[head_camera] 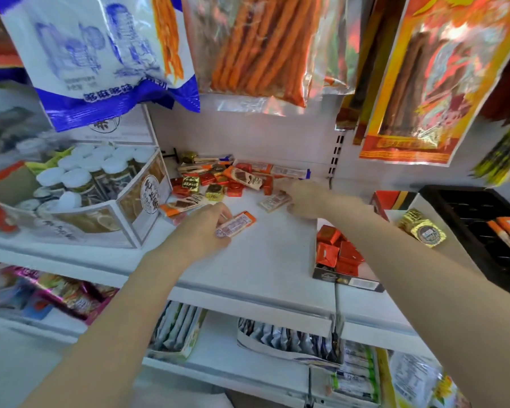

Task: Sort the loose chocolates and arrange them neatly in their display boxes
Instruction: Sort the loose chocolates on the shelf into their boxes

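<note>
Here, two hands (200,228) (306,201), two gold chocolates (423,228)

A shop: hanging snack bags (106,54) above white retail shelves (262,269) stocked with packaged goods.

Loose chocolates (218,179) are lying heaped at shelf back: orange bars, red and gold squares. Red squares are filling a small display box (346,279).

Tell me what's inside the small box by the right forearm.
The small box holds red square chocolates, loosely piled. The right forearm covers its right side, so whatever lies there is hidden.
</note>
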`<state>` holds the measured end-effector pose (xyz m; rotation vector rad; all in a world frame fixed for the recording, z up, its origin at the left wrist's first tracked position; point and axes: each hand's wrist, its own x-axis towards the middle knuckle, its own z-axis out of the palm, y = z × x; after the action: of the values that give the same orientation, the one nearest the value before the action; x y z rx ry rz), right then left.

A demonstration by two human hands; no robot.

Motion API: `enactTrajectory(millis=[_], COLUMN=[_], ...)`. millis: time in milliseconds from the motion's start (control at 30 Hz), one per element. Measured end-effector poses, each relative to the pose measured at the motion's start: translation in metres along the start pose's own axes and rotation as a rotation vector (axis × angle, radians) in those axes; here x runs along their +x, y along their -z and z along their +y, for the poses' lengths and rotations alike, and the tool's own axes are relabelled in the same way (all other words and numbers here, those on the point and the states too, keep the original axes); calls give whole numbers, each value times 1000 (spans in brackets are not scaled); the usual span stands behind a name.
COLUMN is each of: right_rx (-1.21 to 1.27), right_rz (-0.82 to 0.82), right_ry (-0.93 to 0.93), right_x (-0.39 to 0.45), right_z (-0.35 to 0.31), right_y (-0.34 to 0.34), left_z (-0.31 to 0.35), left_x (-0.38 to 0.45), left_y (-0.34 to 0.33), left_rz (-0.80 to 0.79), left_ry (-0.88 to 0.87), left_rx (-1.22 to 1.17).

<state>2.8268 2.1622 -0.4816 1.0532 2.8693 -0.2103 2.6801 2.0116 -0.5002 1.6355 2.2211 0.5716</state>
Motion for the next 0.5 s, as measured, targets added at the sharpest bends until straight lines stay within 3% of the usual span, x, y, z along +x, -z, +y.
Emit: enactTrajectory(millis=[167, 367, 500], right_rx=[-84, 275, 509], right_rz=[33, 240, 56], right_ry=[55, 141, 281], right_x=[9, -17, -38], right_z=[-18, -17, -14], right_y=[-9, 8, 11], left_z=[-6, -11, 0], left_x=[-16, -19, -17], left_y=[7, 7, 10], left_rz=[-15, 122, 150], left_ry=[87, 80, -58], left_rx=[-71, -174, -341])
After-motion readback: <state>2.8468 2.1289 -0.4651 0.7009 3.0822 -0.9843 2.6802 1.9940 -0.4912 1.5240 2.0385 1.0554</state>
